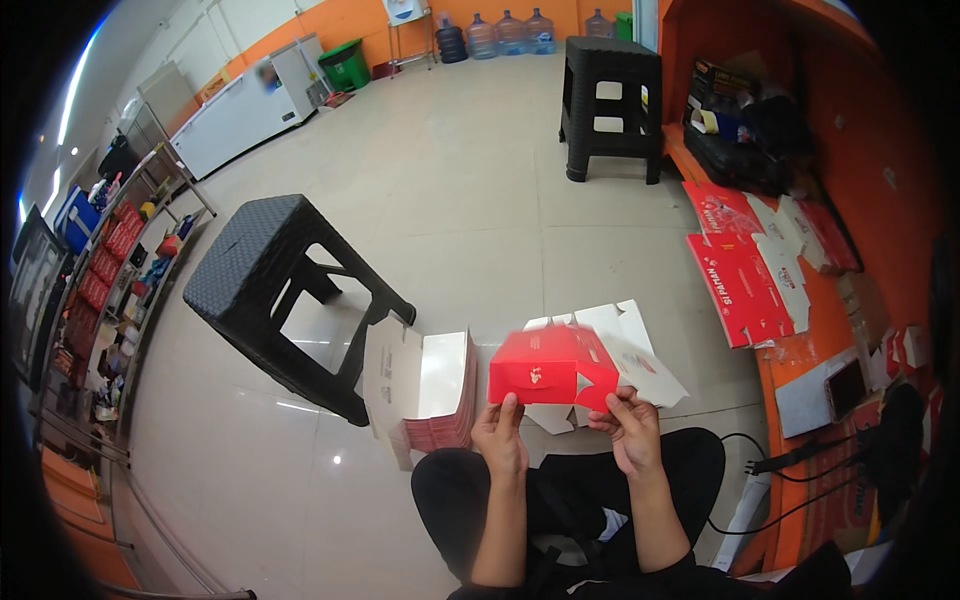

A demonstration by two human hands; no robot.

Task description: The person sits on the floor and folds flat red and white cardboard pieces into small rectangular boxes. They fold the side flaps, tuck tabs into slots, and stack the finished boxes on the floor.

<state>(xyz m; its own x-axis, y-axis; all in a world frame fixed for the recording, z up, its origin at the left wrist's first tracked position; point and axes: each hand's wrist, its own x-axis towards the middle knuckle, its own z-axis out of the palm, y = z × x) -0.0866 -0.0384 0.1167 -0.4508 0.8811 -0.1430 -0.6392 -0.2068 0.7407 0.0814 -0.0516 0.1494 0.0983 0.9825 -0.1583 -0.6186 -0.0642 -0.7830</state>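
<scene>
A red cardboard box [545,362], partly folded into shape, is held up above my lap. My left hand [498,440] pinches its near left edge, thumb on the near face. At the near right corner, my right hand [632,432] grips a red flap between thumb and fingers. Behind the box, white-sided flat cartons [640,350] lie loosely spread on the floor. Left of my hands stands a stack of flattened cartons [440,425], their red edges showing and a pale one leaning at its side.
A black plastic stool [245,245] stands tilted in view at left, another dark stool [612,60] farther off. On the right, an orange shelf [790,385] bears red cartons [735,285], a phone [846,389] and black cables [800,462]. A white chest freezer [235,115] is far left.
</scene>
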